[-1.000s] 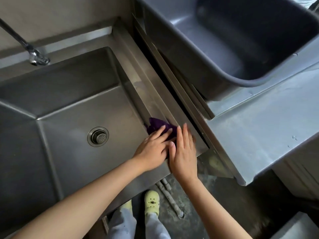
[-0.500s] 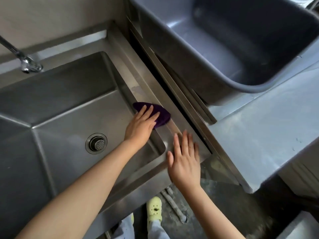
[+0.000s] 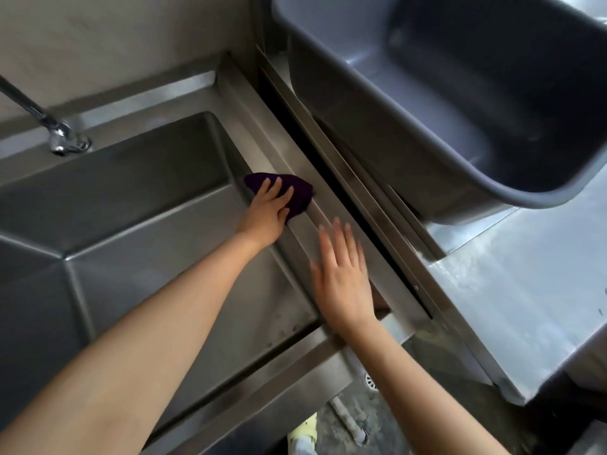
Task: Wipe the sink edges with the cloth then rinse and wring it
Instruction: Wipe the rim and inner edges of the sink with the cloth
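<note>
A dark purple cloth (image 3: 297, 192) lies on the right edge of the steel sink (image 3: 282, 152), about halfway along it. My left hand (image 3: 267, 210) presses flat on the cloth, fingers spread over it. My right hand (image 3: 343, 277) hovers over the same edge nearer to me, open and blurred, holding nothing. The sink basin (image 3: 138, 231) is deep, and my left forearm hides its drain.
A tap (image 3: 57, 134) reaches over the sink's back left corner. A large grey plastic tub (image 3: 460, 103) sits on the steel counter (image 3: 512, 290) to the right, across a dark gap. Below are a floor drain (image 3: 371, 380), pipes and a yellow shoe.
My left hand has slid the cloth away from me along the sink's right edge. My right hand has come off the cloth and stayed near the front corner.
</note>
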The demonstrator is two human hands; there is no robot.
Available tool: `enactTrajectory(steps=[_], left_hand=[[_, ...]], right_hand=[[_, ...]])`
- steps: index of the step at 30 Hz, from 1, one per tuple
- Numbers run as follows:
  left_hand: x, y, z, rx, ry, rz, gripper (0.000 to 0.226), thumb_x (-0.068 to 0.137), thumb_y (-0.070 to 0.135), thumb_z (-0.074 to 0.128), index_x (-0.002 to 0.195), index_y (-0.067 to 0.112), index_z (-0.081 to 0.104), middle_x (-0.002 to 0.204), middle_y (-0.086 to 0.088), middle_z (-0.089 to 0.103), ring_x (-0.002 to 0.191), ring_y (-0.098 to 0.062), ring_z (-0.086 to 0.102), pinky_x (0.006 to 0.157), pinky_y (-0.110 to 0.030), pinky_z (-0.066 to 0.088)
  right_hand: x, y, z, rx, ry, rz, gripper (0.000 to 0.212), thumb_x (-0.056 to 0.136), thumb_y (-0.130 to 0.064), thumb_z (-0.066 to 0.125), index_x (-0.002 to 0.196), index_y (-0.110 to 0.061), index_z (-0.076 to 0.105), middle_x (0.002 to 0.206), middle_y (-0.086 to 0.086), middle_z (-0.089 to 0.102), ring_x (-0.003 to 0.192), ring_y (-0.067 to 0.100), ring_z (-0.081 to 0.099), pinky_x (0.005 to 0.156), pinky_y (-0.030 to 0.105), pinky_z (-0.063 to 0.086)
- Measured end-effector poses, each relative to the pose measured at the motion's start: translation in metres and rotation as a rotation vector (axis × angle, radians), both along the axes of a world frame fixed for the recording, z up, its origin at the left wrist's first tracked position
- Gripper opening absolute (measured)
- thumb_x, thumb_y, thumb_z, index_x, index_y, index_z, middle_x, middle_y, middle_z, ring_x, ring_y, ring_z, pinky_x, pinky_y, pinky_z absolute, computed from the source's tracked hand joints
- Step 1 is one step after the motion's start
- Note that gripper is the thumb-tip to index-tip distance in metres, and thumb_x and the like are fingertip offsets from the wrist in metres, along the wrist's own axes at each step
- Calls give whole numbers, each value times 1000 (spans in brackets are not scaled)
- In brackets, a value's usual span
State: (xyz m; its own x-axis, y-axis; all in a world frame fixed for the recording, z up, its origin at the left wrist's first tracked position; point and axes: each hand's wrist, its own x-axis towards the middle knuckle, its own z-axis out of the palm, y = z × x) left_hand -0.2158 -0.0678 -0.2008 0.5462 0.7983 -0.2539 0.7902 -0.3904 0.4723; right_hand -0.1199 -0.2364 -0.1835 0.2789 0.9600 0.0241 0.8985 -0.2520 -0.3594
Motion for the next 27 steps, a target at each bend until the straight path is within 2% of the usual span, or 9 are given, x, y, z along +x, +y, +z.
enactTrajectory(steps=[2,5,7,10,13,17,19,23,27], left_hand=[[0,2,5,-67,-40,5,54,96,12,39,146,22,21,158,-2,5,145,-19,-5,116,-34,6],[-11,0,14,-342,-377,157,64,87,-5,43,145,15,24,155,-2,21,144,-18,14,112,-26,16],[-22,-5,19,-474,-651,271,64,79,-18,40,138,6,31,140,-3,40,138,-20,30,104,-16,29],[-32,-18,22,-495,-800,413,66,79,-22,38,137,7,29,135,-1,39,133,-15,33,98,-10,35],[-46,-56,16,-443,-648,381,68,88,-8,44,146,16,17,151,1,24,140,-12,22,113,-22,20],[-79,-134,3,-514,-210,160,63,96,35,39,148,25,6,156,9,1,143,-6,3,110,-15,1],[-88,-167,4,-621,-111,32,64,95,45,34,148,25,5,157,9,1,143,-4,1,112,-16,0],[-90,-188,10,-643,-63,-80,58,97,41,34,148,23,13,157,6,13,142,-2,12,108,-10,6],[-91,-186,10,-699,-13,-104,55,96,44,33,147,28,17,156,4,21,142,-11,21,115,-25,17]], right_hand=[[-2,44,8,27,45,101,57,94,-21,42,147,-12,23,158,10,15,147,26,8,118,37,1],[-1,97,9,-90,115,233,60,96,-17,36,149,-14,9,159,5,10,147,19,1,121,37,-4],[0,111,2,-162,53,267,58,98,-24,31,150,-19,6,158,3,18,147,16,3,121,35,-5],[1,109,-7,-165,-108,266,58,98,-43,24,149,-20,9,156,2,24,147,17,7,121,36,-4],[2,103,-12,-199,-263,318,60,98,-45,26,149,-21,7,157,5,19,147,21,5,119,37,-7],[2,118,-14,-206,-319,367,59,98,-39,30,149,-19,9,157,8,16,147,25,5,120,39,-7],[0,135,-14,-197,-331,396,60,96,-38,33,149,-18,12,158,9,16,146,26,7,120,40,-6],[-4,166,-14,-186,-353,415,59,95,-37,36,148,-19,17,158,9,16,145,26,11,120,40,-3],[-5,152,-14,-168,-345,417,52,99,-32,30,148,-16,19,157,9,21,145,25,15,119,37,-1]])
